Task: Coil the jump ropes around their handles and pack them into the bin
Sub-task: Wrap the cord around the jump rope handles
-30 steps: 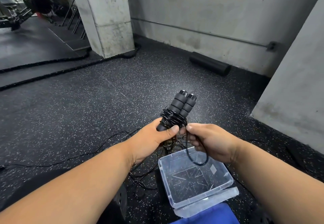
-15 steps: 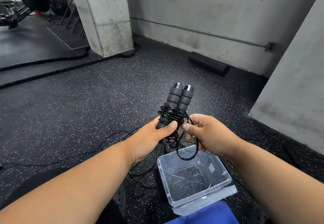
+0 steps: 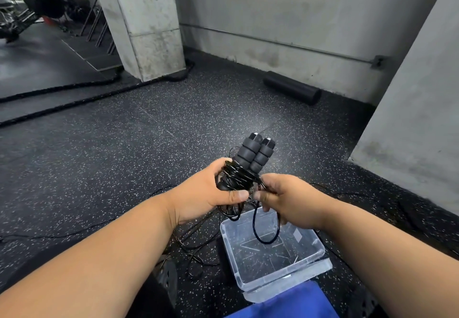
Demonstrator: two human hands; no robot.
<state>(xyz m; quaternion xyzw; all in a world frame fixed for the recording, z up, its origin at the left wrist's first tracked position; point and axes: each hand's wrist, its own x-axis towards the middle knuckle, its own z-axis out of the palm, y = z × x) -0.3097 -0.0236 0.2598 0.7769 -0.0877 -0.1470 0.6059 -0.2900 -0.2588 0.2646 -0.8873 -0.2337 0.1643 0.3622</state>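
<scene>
Finishing this wrap well means keeping the left hand [image 3: 211, 193] firm on the lower end of the handles [image 3: 253, 154], its fingers and thumb curled round them and the coil [image 3: 239, 177], so the turns already laid cannot slip. That hand sits at about 9 o'clock from the bundle. Each new turn should, in my judgement, land snug beside the last one, under light tension, with no crossing.

The two handles lie side by side, held in the air over the floor [image 3: 99, 168] and above the bin's far edge. Their long axis runs from the left palm up toward about 1 o'clock, capped ends pointing away from the person; the coil girdles their lower half.

At about 3 o'clock from the coil, the right hand [image 3: 285, 198] pinches the rope, and a loose loop [image 3: 267, 228] hangs from it over the clear bin [image 3: 310, 255], which sits at 5 o'clock from the bundle. That loop is probably the last slack; tucking its end under a tight turn should hold the bundle together before it goes down.
</scene>
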